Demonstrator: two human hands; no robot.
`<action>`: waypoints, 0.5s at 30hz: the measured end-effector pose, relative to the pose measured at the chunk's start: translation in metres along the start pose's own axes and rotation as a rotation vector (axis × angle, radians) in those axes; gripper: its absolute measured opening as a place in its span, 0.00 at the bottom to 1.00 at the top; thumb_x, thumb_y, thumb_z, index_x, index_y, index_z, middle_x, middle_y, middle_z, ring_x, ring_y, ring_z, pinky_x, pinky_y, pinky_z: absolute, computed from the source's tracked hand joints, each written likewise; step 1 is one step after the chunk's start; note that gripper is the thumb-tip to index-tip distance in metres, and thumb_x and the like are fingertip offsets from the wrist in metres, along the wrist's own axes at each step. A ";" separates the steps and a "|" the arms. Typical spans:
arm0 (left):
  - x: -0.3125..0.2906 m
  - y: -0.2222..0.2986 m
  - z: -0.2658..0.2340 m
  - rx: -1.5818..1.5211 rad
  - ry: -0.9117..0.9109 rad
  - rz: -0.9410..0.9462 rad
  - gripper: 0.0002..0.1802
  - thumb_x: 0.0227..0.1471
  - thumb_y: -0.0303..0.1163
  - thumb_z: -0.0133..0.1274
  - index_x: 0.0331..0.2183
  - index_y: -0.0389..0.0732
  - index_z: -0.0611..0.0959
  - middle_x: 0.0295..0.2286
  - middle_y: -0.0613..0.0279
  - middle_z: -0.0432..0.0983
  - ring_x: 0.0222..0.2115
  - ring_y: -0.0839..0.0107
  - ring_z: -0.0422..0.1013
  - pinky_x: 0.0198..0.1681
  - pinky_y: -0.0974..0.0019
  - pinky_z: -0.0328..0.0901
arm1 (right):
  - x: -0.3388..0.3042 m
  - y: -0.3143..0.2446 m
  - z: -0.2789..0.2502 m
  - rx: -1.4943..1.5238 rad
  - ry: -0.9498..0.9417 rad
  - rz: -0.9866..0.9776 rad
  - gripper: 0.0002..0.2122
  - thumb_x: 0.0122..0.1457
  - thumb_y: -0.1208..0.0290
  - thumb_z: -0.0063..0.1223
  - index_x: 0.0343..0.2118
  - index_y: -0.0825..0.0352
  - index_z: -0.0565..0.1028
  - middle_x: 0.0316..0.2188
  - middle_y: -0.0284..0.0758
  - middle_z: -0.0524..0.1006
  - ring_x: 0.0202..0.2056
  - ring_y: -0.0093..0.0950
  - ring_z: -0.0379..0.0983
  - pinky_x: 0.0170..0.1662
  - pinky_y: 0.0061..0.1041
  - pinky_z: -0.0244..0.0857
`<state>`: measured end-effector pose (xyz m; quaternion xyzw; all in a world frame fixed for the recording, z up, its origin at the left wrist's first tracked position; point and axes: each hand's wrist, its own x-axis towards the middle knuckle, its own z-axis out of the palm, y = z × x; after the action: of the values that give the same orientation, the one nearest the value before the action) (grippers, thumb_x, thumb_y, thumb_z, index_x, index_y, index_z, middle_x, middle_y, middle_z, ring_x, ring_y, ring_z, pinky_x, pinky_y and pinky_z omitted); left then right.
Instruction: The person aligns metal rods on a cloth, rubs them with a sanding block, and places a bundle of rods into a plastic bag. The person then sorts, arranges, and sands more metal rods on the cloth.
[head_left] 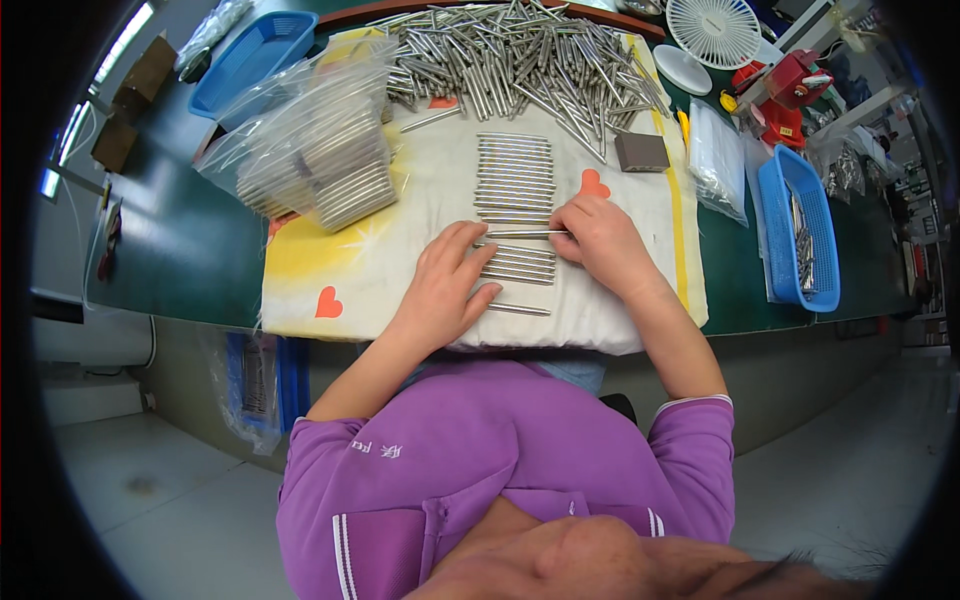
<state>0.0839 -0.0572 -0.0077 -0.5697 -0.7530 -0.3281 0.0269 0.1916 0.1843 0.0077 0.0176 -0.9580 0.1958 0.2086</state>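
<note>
A slim metal rod point(522, 234) lies crosswise between my hands. My right hand point(600, 235) pinches its right end with closed fingers. Spread on the cloth, my left hand point(438, 285) has its fingertips at the left ends of the rods, with thumb and index finger apart. Beyond the held rod is a neat column of parallel metal rods point(514, 178). A shorter row of rods point(520, 264) lies on the near side, and a single rod point(520, 309) sits apart, closest to me.
A big loose heap of metal rods point(520, 60) covers the far side of the cloth point(370, 270). Clear bags of bundled rods point(350, 190) stand at left, near a blue basket point(255, 60). On the right are a brown block point(641, 152), plastic bags point(715, 160) and another blue basket point(825, 235).
</note>
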 end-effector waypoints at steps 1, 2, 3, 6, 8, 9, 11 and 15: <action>-0.001 0.000 -0.001 -0.017 0.024 0.020 0.25 0.48 0.31 0.60 0.49 0.37 0.76 0.53 0.50 0.68 0.57 0.49 0.63 0.59 0.50 0.58 | -0.002 0.002 -0.003 0.013 0.049 -0.008 0.06 0.51 0.72 0.62 0.30 0.64 0.77 0.28 0.34 0.77 0.33 0.33 0.76 0.37 0.31 0.70; -0.003 -0.001 -0.002 -0.018 0.025 0.020 0.25 0.48 0.31 0.60 0.49 0.37 0.76 0.53 0.50 0.68 0.57 0.49 0.63 0.59 0.50 0.58 | -0.006 0.003 -0.009 0.012 0.048 -0.008 0.06 0.51 0.72 0.62 0.30 0.64 0.77 0.28 0.34 0.77 0.33 0.33 0.76 0.37 0.31 0.70; -0.006 -0.002 -0.002 -0.013 -0.006 0.029 0.25 0.48 0.31 0.60 0.49 0.37 0.76 0.52 0.51 0.68 0.56 0.50 0.64 0.59 0.50 0.58 | -0.011 0.002 -0.018 0.167 0.068 0.162 0.05 0.52 0.74 0.62 0.30 0.66 0.77 0.27 0.33 0.77 0.31 0.29 0.76 0.35 0.28 0.70; -0.009 -0.001 -0.003 -0.025 -0.031 0.023 0.26 0.47 0.32 0.61 0.49 0.36 0.76 0.52 0.52 0.69 0.55 0.51 0.64 0.58 0.51 0.59 | -0.037 0.017 -0.044 0.411 0.293 0.410 0.04 0.54 0.78 0.62 0.31 0.68 0.76 0.25 0.28 0.78 0.27 0.17 0.73 0.32 0.19 0.68; -0.009 0.000 -0.003 -0.041 -0.026 0.010 0.27 0.47 0.32 0.61 0.50 0.36 0.76 0.52 0.52 0.69 0.55 0.51 0.64 0.58 0.51 0.59 | -0.063 0.043 -0.066 0.590 0.573 0.434 0.03 0.59 0.79 0.59 0.32 0.69 0.75 0.28 0.29 0.79 0.32 0.15 0.73 0.38 0.15 0.67; -0.009 0.000 -0.002 -0.039 -0.032 -0.002 0.28 0.47 0.32 0.61 0.51 0.36 0.75 0.52 0.52 0.69 0.55 0.51 0.64 0.59 0.51 0.58 | -0.078 0.060 -0.082 0.568 0.700 0.446 0.03 0.61 0.79 0.58 0.34 0.70 0.74 0.31 0.32 0.79 0.33 0.16 0.74 0.40 0.14 0.66; -0.009 0.001 -0.001 -0.036 -0.037 -0.016 0.28 0.47 0.32 0.61 0.51 0.36 0.75 0.52 0.52 0.69 0.56 0.51 0.63 0.59 0.51 0.58 | -0.106 0.089 -0.116 0.283 0.947 0.510 0.03 0.61 0.78 0.57 0.36 0.70 0.75 0.33 0.33 0.80 0.34 0.17 0.75 0.40 0.16 0.67; -0.003 0.002 -0.003 -0.002 -0.050 -0.001 0.32 0.48 0.33 0.61 0.54 0.35 0.73 0.56 0.50 0.65 0.59 0.49 0.60 0.60 0.51 0.56 | -0.176 0.130 -0.179 -0.412 1.043 0.825 0.10 0.60 0.68 0.60 0.38 0.71 0.79 0.32 0.34 0.81 0.34 0.23 0.77 0.41 0.22 0.71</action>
<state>0.0862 -0.0615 -0.0055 -0.5774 -0.7534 -0.3145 0.0072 0.4073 0.3646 0.0375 -0.4840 -0.6788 0.0561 0.5493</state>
